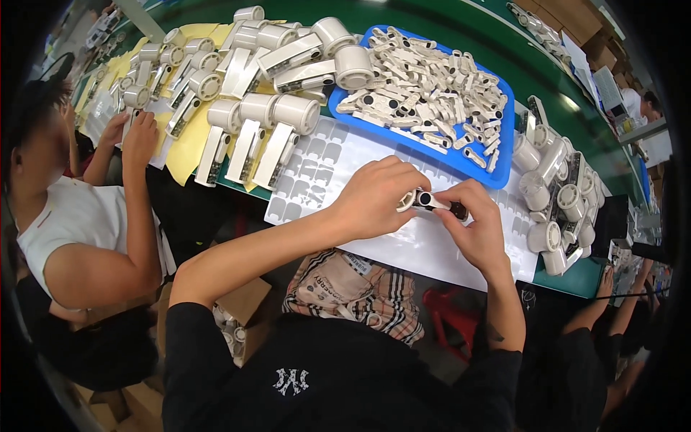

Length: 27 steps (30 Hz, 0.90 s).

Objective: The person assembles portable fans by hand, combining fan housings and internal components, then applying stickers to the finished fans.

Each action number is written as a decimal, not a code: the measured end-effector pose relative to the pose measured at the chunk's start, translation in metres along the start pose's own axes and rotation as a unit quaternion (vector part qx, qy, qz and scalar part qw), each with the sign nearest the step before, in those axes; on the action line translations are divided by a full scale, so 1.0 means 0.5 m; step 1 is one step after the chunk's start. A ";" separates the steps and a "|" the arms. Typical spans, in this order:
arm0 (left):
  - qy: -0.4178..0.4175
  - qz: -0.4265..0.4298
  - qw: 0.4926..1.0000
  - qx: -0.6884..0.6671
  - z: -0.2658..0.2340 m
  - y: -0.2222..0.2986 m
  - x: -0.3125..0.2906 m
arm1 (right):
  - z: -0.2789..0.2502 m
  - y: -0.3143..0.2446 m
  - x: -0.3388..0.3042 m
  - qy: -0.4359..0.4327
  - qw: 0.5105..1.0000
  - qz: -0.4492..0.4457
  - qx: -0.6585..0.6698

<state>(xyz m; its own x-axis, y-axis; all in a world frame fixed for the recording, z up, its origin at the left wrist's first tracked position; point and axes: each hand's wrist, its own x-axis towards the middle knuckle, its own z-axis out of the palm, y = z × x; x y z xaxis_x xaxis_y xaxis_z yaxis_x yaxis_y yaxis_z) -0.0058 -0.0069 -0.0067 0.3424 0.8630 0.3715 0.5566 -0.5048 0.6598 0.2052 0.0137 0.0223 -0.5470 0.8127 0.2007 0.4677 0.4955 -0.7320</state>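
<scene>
Over the front of the sheet, my left hand (378,198) and my right hand (475,219) are both closed on a white device (407,201) with a round end and a dark far end. A small white cover piece with a black dot (426,199) shows on its top, between my fingers. My left fingers grip the round end, while my right thumb and fingers pinch the other end. My fingers hide much of the device. Beneath lies a white sheet of grey die-cut stickers (317,164). Beyond my hands, a blue tray (508,151) holds many similar small white pieces.
White cylinder-headed devices (277,155) lie on yellow paper (188,147) at the left. More devices (571,201) are piled at the right on the green table (586,277). A co-worker (101,230) handles a device at the left; another person's arms (608,295) show at the right.
</scene>
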 end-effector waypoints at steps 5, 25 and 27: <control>-0.014 0.019 1.000 -0.005 0.001 -0.006 0.002 | 0.009 -0.001 -0.010 0.040 0.995 -0.046 -0.072; -0.113 0.078 0.990 0.001 -0.036 -0.030 0.023 | 0.004 0.046 0.044 -0.135 0.922 -0.254 -0.259; -0.150 0.050 0.987 0.005 -0.043 -0.031 0.026 | 0.010 0.060 0.044 -0.116 0.921 -0.276 -0.248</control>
<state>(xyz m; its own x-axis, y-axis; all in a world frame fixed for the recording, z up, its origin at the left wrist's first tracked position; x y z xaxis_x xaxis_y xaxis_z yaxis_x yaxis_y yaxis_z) -0.0262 0.0126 0.0017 0.6046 0.7647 0.2231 0.5147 -0.5888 0.6232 0.2039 0.0447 0.0013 -0.9032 0.3363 0.2669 0.3023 0.9396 -0.1608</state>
